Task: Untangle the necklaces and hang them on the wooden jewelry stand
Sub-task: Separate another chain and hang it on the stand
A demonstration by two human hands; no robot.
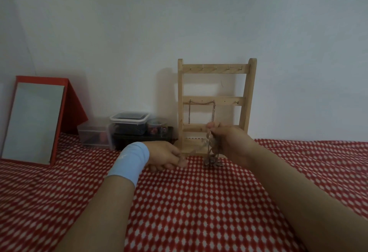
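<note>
Right hand [229,142] fingers pinched on tangled necklaces [211,157] dangling onto red dotted cloth [199,202], left hand [167,155] pinching a thin chain end beside, wooden jewelry stand [216,104] just behind with one chain [201,110] hung mid-rail.

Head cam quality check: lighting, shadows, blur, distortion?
Head view: dim, flat light with a grey-blue cast; the stand throws a soft shadow left onto the wall. Wide-angle distortion bends the cloth edge and stretches the forearms. Chains between the left hand and right hand are soft, links not resolvable. No glare, even on the mirror.
</note>
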